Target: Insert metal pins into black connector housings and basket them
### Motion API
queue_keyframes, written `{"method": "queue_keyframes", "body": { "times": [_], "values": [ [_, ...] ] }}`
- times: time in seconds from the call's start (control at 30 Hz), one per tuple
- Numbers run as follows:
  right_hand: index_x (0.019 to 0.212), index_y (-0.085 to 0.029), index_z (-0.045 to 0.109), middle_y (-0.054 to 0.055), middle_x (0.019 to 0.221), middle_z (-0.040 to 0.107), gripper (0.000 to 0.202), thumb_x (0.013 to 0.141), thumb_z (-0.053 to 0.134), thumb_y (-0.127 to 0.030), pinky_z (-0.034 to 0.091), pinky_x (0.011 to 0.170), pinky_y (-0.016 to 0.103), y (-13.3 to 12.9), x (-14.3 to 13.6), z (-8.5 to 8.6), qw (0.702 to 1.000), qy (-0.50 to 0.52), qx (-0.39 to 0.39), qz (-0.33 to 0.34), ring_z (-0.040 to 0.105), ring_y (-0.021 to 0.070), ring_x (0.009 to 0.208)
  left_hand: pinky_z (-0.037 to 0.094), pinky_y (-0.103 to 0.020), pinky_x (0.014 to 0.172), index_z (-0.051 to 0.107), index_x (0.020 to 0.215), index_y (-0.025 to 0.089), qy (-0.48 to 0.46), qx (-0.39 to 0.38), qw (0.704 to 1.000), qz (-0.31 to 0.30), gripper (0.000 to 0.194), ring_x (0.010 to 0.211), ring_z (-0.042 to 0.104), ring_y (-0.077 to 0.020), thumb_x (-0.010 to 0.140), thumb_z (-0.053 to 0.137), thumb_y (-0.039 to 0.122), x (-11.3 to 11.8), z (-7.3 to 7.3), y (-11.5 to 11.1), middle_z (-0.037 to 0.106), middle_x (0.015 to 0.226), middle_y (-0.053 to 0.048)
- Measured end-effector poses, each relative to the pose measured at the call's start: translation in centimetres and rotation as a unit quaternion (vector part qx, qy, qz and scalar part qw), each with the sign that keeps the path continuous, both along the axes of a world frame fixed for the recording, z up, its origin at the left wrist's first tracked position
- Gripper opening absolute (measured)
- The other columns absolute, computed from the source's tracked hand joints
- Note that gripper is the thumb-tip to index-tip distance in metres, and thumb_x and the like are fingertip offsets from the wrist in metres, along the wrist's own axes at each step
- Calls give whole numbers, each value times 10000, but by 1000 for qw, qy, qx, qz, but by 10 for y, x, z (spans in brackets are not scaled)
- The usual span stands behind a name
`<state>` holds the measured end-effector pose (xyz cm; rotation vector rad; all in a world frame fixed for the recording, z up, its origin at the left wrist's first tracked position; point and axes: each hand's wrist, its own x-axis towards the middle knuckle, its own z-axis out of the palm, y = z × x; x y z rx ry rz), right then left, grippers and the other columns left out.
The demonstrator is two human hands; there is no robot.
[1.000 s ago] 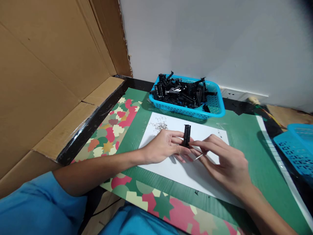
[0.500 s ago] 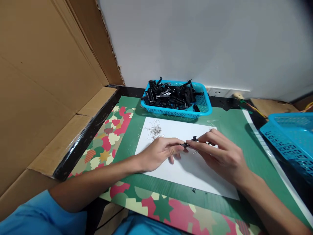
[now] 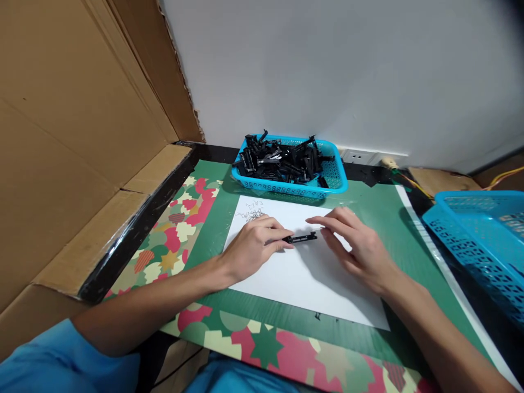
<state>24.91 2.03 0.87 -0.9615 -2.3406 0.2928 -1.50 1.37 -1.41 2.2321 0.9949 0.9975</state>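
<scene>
My left hand (image 3: 257, 243) pinches one end of a narrow black plastic part (image 3: 303, 238) between thumb and fingertips, just above the white sheet (image 3: 303, 278). The part's free end points right, towards my right hand (image 3: 356, 240). Between the fingers of my right hand is a thin metal tool (image 3: 319, 229); its exact kind cannot be made out. Its tip is close to the black part, and whether they touch I cannot tell. Behind my left hand lies a pile of tiny bent metal wire pieces (image 3: 252, 212), partly hidden by the hand.
A blue basket (image 3: 286, 190) heaped with black plastic parts stands at the back against the wall. Another blue basket (image 3: 462, 245) is at the right. Small black bits (image 3: 317, 316) lie near the sheet's front edge. Cardboard (image 3: 82, 136) walls the left side.
My hands have drawn apart. The right hand has let go of the black part, which now shows at length in my left hand. The view has shifted slightly.
</scene>
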Motion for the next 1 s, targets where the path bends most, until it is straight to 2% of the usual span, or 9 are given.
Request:
{"method": "queue_keyframes", "body": {
  "times": [0.17, 0.27, 0.33, 0.4, 0.47, 0.53, 0.6, 0.8, 1.0],
  "values": [
    [1325, -262, 709, 108, 1098, 730, 327, 1064, 573, -121, 523, 819, 441, 2, 3, -2, 994, -58, 85, -25, 639, 278, 989, 573, -367, 823, 829, 1117, 175, 9, 1, 1000, 4, 183, 915, 715, -217, 936, 815, 198, -1, -1, -2, 816, 963, -65],
    [1266, -260, 741, 75, 1044, 783, 279, 1035, 658, -128, 563, 760, 391, -5, -5, -3, 993, 16, 97, -63, 724, 240, 897, 572, -367, 841, 822, 1123, 178, 22, 16, 1000, -8, 181, 932, 717, -219, 946, 808, 212, -1, -2, -2, 828, 979, -62],
    [1118, -253, 777, 43, 985, 812, 147, 994, 749, -178, 604, 737, 355, -12, -15, -3, 986, 109, 60, -112, 766, 211, 819, 571, -366, 857, 807, 1164, 175, 45, 43, 998, -24, 199, 946, 711, -219, 975, 776, 232, -2, -3, -2, 826, 996, -63],
    [975, -241, 779, 25, 934, 818, 23, 965, 799, -245, 642, 736, 337, -19, -27, -3, 970, 187, -19, -151, 781, 197, 763, 571, -365, 866, 794, 1171, 159, 76, 81, 993, -38, 190, 962, 698, -220, 1013, 725, 240, -2, -5, -3, 815, 1007, -73],
    [932, -229, 765, 25, 910, 812, 85, 966, 798, -299, 664, 724, 326, -24, -37, -2, 952, 237, -109, -158, 788, 194, 738, 571, -362, 874, 787, 1139, 143, 107, 113, 987, -44, 170, 977, 684, -220, 1040, 680, 229, -2, -5, -3, 802, 1021, -84],
    [930, -221, 754, 30, 904, 812, 121, 970, 792, -329, 671, 704, 314, -26, -43, -2, 941, 260, -156, -154, 796, 199, 744, 569, -353, 866, 781, 1120, 134, 130, 133, 981, -45, 167, 975, 672, -216, 1055, 650, 213, -2, -5, -4, 792, 1017, -86],
    [925, -220, 753, 34, 901, 816, 136, 965, 796, -342, 668, 686, 302, -27, -46, -2, 941, 256, -157, -155, 799, 200, 742, 562, -352, 851, 779, 1109, 131, 150, 153, 976, -41, 181, 954, 662, -214, 1069, 625, 216, -1, -4, -5, 783, 988, -82],
    [934, -232, 756, 24, 849, 812, 110, 972, 788, -331, 663, 661, 305, -32, -47, -1, 967, 179, -82, -161, 778, 191, 674, 522, -360, 807, 774, 1024, 148, 198, 208, 957, -29, 250, 890, 643, -211, 1105, 551, 226, 0, -2, -6, 753, 879, -67],
    [903, -227, 725, 1, 793, 779, 113, 987, 762, -292, 630, 635, 278, -32, -48, 1, 977, 144, -49, -147, 738, 163, 620, 522, -351, 780, 765, 1008, 141, 199, 200, 959, -36, 285, 856, 634, -208, 1115, 515, 225, 1, -2, -7, 721, 844, -68]
  ]
}}
